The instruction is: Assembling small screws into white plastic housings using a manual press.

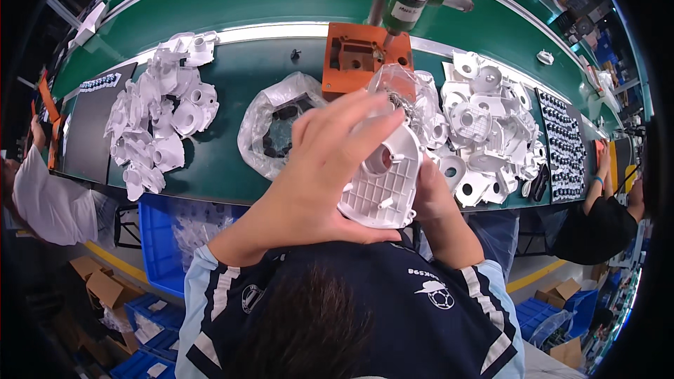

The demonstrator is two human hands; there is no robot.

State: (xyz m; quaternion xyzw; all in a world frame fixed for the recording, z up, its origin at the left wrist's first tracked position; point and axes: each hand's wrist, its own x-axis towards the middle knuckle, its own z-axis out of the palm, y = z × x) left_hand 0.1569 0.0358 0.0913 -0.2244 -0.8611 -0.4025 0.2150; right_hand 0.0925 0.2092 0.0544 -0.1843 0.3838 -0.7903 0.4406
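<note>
I hold a white plastic housing point(393, 193) up in front of my chest, its ribbed side and round hole showing. My left hand point(326, 161) spans it from the left, fingers over the top and thumb along the lower edge. Around the right edge closes my right hand point(435, 193), its fingers partly hidden behind the part. Just beyond stands an orange fixture block point(338, 83) under a green press point(404, 10). A clear bag with small metal pieces point(423, 91) lies behind the housing; left of my hands sits an open plastic bag point(256, 126) holding dark small parts.
White housings are heaped in a left pile point(193, 116) and a right pile point(484, 123). A board with rows of small parts point(564, 144) lies far right. A blue bin point(158, 245) stands below the bench edge. People work at the left point(53, 203) and right point(593, 228).
</note>
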